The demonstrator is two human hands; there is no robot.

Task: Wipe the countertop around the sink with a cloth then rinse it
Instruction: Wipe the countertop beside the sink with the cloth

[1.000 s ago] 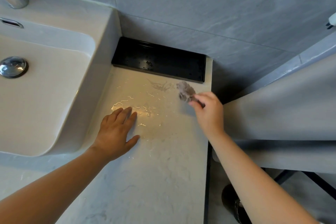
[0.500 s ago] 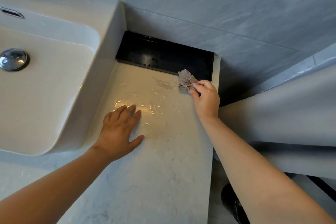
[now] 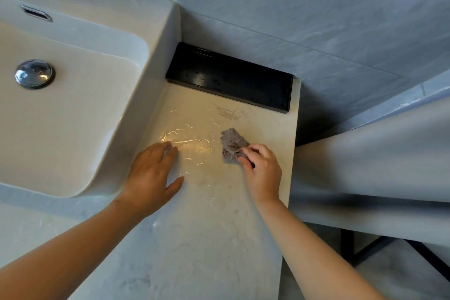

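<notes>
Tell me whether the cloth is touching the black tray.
Apart. The head view shows a strip of bare countertop between the cloth and the black tray.

No writing, label, brand or number can be read anywhere in view. The black tray against the wall shows a few tiny pale specks on its surface, too small to tell whether any of them is a letter or a mark.
</notes>
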